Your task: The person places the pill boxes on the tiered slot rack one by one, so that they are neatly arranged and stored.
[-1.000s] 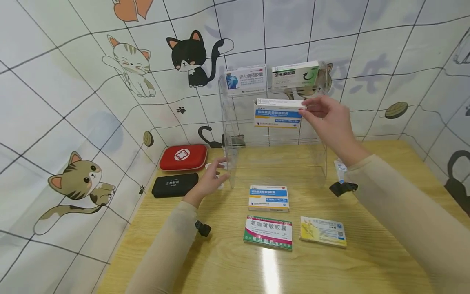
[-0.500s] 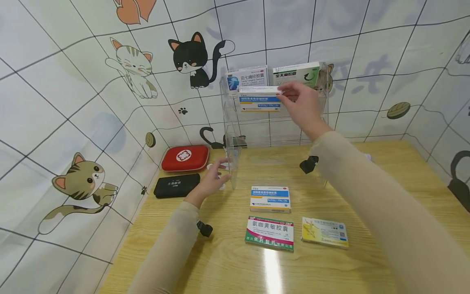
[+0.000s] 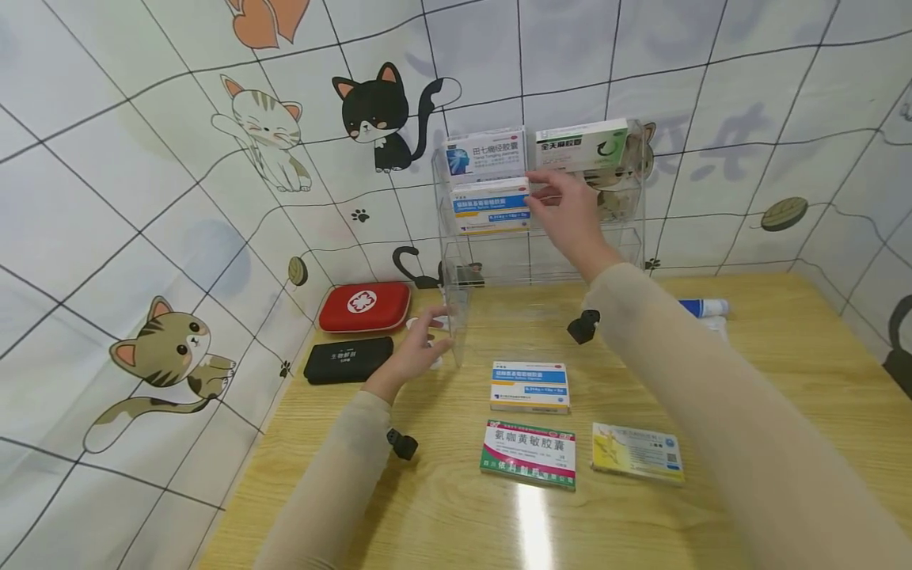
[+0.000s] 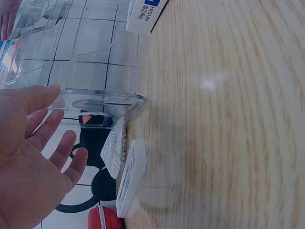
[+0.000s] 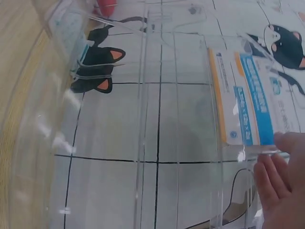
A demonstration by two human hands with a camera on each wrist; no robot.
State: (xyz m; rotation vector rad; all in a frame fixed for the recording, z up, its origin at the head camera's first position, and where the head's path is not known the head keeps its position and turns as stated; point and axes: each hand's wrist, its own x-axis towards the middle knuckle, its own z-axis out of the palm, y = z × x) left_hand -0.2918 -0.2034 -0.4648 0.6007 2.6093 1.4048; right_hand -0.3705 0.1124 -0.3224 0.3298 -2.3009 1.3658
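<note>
While the blue-and-white medicine box (image 3: pixel 492 206) stands on the middle tier of the clear acrylic rack (image 3: pixel 456 317), the right hand (image 3: pixel 570 214) pinches its right end between thumb and fingertips. Just above those fingers, on the top tier, stand a white box with a blue picture (image 3: pixel 486 155) and a green-and-white box (image 3: pixel 580 145). The left hand (image 3: pixel 419 352) lies well below and apart from the right, fingers straight and spread, resting against the rack's lower left corner and gripping nothing. Beyond the left hand lie a red pouch (image 3: pixel 365 306) and a black pouch (image 3: pixel 349 359). Between the forearms lie a second blue-and-white box (image 3: pixel 530 386), a green-and-red box (image 3: pixel 529 454) and a yellow box (image 3: pixel 637 452).
</note>
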